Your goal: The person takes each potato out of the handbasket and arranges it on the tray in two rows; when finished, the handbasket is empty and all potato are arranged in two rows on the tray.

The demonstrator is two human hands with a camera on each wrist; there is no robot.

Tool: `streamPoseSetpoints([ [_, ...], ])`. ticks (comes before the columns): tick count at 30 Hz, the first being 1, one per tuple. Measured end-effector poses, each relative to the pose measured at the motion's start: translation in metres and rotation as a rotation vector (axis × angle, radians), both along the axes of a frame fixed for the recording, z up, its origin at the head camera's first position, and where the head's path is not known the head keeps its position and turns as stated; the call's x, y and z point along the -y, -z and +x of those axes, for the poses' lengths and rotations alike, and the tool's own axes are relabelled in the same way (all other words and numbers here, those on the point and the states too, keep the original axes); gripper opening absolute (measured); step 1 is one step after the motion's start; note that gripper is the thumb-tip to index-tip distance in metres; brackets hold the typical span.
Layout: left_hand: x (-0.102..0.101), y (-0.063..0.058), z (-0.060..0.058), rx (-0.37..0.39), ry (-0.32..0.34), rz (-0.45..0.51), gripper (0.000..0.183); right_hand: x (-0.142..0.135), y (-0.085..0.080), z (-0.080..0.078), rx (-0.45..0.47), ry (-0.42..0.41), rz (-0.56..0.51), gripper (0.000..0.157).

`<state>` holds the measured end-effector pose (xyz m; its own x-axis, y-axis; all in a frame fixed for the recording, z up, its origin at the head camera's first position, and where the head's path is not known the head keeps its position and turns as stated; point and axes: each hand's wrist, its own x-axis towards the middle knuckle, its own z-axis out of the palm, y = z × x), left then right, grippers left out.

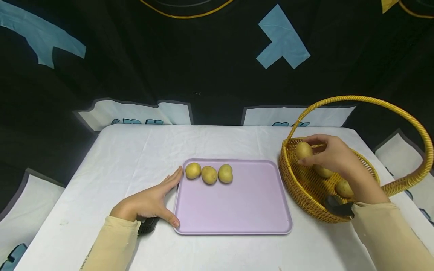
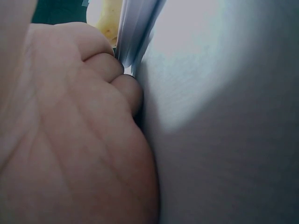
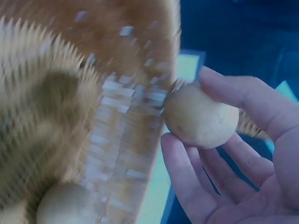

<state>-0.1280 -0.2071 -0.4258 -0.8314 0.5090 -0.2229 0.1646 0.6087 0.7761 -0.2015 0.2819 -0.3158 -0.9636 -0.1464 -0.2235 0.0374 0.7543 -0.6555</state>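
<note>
My right hand (image 1: pixel 333 156) pinches a potato (image 1: pixel 303 150) between thumb and fingers, over the left side of a wicker basket (image 1: pixel 298 192). The right wrist view shows the same potato (image 3: pixel 201 116) close up beside the blurred basket wall (image 3: pixel 126 126). Two more potatoes, one (image 1: pixel 344 188) near the wrist and another (image 1: pixel 323 171) partly behind the hand, lie in the basket. My left hand (image 1: pixel 152 199) rests at the left edge of a lilac tray (image 1: pixel 234 207), fingers and thumb spread along its rim. Three potatoes (image 1: pixel 209 175) sit in a row at the tray's back left.
A tall arched handle (image 1: pixel 366 98) rises over the basket and leans to the right. White cloth covers the table (image 1: pixel 217 252). Behind its far edge hangs a black cloth (image 1: pixel 190 64) with blue and white shapes.
</note>
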Motion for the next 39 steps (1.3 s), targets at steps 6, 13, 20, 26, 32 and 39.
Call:
streamPoseSetpoints([
  [6, 0.0, 0.0, 0.0, -0.005, 0.003, 0.002, 0.152, 0.023, -0.004, 0.017, -0.088, 0.026, -0.054, 0.077],
  [13, 0.002, 0.0, 0.0, -0.008, 0.007, -0.005, 0.152, 0.061, 0.002, 0.032, -0.184, -0.009, -0.179, 0.067],
  [20, 0.002, 0.0, 0.0, -0.008, 0.003, 0.001, 0.152, 0.1, 0.018, 0.038, -0.172, -0.037, -0.318, 0.063],
  [26, 0.001, 0.001, 0.001, 0.0, 0.001, 0.004, 0.152, 0.12, 0.04, 0.036, -0.133, -0.053, -0.355, 0.063],
  [32, 0.001, 0.001, 0.001, -0.004, 0.0, -0.002, 0.152, 0.128, 0.058, 0.03, -0.11, -0.057, -0.323, 0.065],
  [39, 0.001, 0.001, 0.001, -0.013, -0.002, -0.016, 0.153, 0.135, 0.075, 0.024, -0.118, -0.068, -0.256, 0.063],
])
